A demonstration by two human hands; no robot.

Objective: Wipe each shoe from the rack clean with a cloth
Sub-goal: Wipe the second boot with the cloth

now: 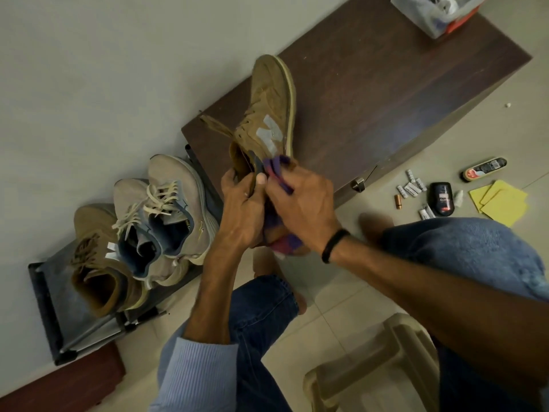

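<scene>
A tan suede shoe (pixel 269 114) with a grey N patch is held up in the air, toe pointing away. My left hand (pixel 243 206) grips its heel collar, thumb over the rim. My right hand (pixel 300 197) holds a purple and orange cloth (pixel 279 230) bunched against the shoe's heel side; part of the cloth hangs below the hands. On the dark metal rack (pixel 44 304) at the left sit the matching tan shoe (pixel 98 263) and a pair of beige laced sneakers (pixel 166 209).
A dark wooden cabinet (pixel 386 93) stands behind the held shoe, a box (pixel 436 13) on its far corner. On the tiled floor to the right lie polish containers (pixel 442 199), a shoe brush (pixel 484 169), small tubes and yellow cloths (pixel 499 202). A beige plastic stool (pixel 377 367) is near my knees.
</scene>
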